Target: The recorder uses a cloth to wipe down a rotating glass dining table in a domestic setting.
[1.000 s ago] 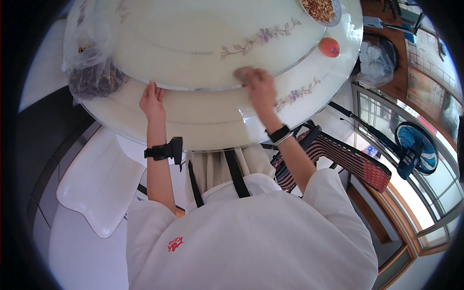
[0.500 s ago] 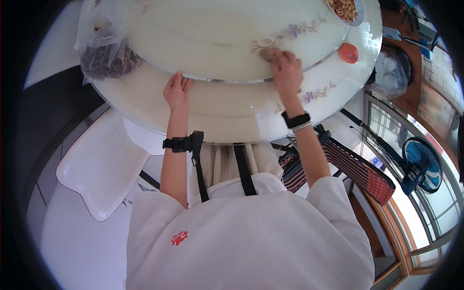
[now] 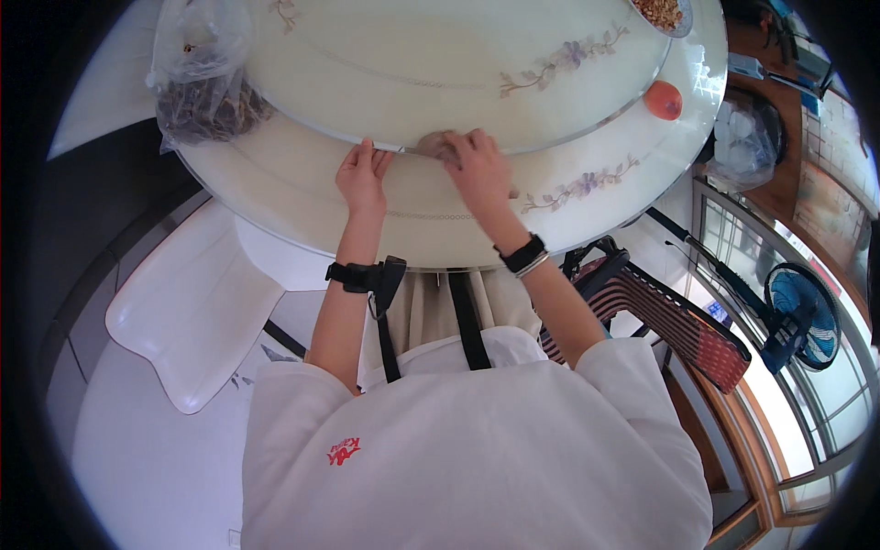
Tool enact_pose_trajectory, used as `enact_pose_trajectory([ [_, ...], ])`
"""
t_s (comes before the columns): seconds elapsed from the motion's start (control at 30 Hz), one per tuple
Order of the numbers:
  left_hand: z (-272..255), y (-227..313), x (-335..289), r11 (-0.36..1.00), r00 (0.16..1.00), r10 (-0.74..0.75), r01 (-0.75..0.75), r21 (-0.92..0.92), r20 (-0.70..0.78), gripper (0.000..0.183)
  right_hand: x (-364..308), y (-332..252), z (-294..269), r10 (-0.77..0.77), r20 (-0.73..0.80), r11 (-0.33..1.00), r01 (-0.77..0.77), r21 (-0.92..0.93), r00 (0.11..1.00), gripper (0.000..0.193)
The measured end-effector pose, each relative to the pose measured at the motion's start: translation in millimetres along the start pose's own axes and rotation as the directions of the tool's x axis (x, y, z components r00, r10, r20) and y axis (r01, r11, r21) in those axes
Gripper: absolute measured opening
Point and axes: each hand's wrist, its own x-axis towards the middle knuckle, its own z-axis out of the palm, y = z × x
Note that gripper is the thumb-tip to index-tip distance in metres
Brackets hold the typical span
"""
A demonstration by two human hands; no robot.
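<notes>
at twelve o'clock, my right grip (image 3: 481, 172) pinches the probably soft cloth (image 3: 433, 144), best held mid-bunch; my left grip (image 3: 363, 181) pinches the turntable (image 3: 412, 41).

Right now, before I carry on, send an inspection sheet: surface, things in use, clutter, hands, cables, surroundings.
Surface: round cream table with raised turntable, floral print on both.
Things in use: grey-brown wad, perhaps cloth, at the turntable's near edge.
Clutter: plastic bag with dark contents, left; red fruit and bowl of chopped bits, right.
Hands: left hand touches the turntable's edge; right hand holds the wad.
Cables: none certain.
Surroundings: white chair, left; blue fan and striped seat, right.
</notes>
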Motion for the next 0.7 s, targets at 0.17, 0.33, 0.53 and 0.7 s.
enact_pose_trajectory([
  [0.17, 1.6, -0.6, -4.8, 1.0, 1.0, 0.017, -0.017, -0.015, 0.014, 0.021, 34.2, 71.1, -42.3, 0.254, -0.125, 0.948, -0.272, -0.164, 0.959, 0.021],
  [0.33, 0.1, -5.2, -1.3, 1.0, 1.0, 0.009, -0.009, 0.02, 0.021, 0.021, 56.7, 108.0, -68.2, 0.42, -0.196, 0.871, -0.454, -0.189, 0.886, 0.02],
  [0.53, -4.1, -4.5, -2.1, 0.998, 0.998, 0.013, -0.017, 0.058, 0.06, 0.02, 21.1, 28.5, -4.3, 0.269, -0.105, 0.941, -0.284, -0.181, 0.957, 0.016],
  [0.7, -1.7, -5.5, 1.7, 0.997, 0.997, 0.038, -0.043, 0.064, 0.072, 0.021, 11.3, -15.6, 15.0, 0.041, -0.043, 0.995, -0.045, -0.093, 0.998, 0.018],
])
